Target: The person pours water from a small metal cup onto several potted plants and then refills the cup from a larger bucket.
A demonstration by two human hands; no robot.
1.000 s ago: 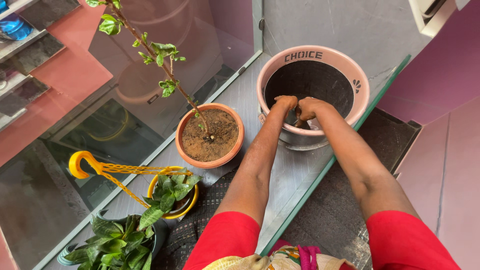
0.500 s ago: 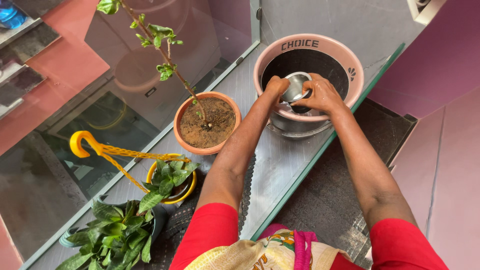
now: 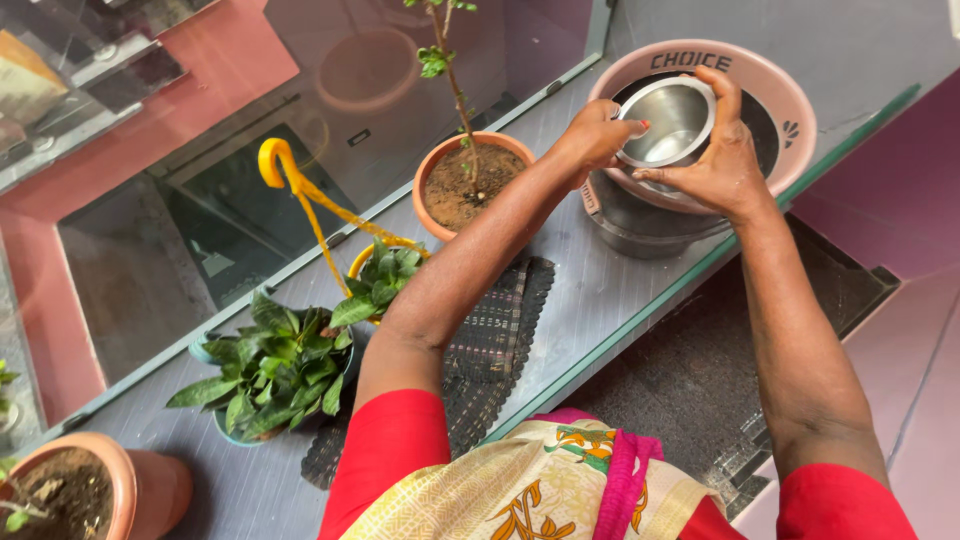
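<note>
A small steel bowl [image 3: 672,122] is being held by both hands over the big pink tub [image 3: 790,100]. The left hand [image 3: 592,135] fingers are being curled around its near rim, the right hand [image 3: 718,160] fingers wrapped over the far rim. It is probably being lifted out; next it likely needs keeping level.

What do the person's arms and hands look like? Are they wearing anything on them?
Both arms are bare from the short red sleeves down. The left hand has a bright red-orange painted thumbnail. The right hand shows no ring, watch or bangle in this view, and the wrists look bare too. No gloves on either hand.
</note>
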